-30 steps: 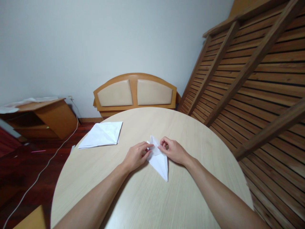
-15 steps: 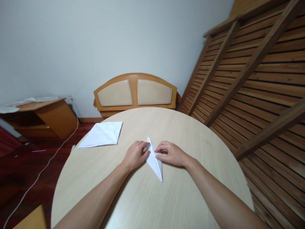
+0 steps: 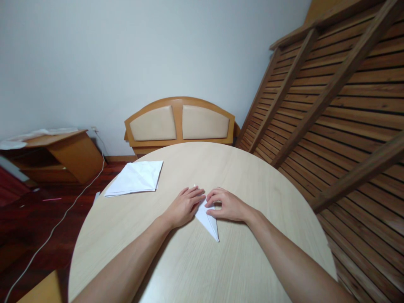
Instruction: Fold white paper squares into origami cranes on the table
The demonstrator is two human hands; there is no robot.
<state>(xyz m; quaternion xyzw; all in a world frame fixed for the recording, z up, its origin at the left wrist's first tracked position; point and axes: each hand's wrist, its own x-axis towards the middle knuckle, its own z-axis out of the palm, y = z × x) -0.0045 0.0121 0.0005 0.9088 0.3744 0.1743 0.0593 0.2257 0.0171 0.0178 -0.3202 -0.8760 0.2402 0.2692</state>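
A white sheet of paper (image 3: pixel 206 221), folded into a narrow kite-like shape, lies on the round table (image 3: pixel 252 176) with one long point toward me. Across its upper part my left hand (image 3: pixel 186 205) lies flat, fingers stretched out and together, hiding most of the far tip. From the other side my right hand (image 3: pixel 225 204) holds the paper's right edge between curled fingers and thumb. The exact contact of the right fingertips is hard to make out.
A stack of folded white paper (image 3: pixel 135 179) sits at the table's left edge. Beyond stands a wooden headboard (image 3: pixel 179 122) against the wall. Slatted wooden panels (image 3: pixel 331 113) lean on the right. A low cabinet (image 3: pixel 72 153) and a white cable (image 3: pixel 66 212) are at left.
My left hand has gone from pinching the paper's left edge to lying flat over its upper part. The paper's near point has shifted slightly right; my right hand has barely moved.
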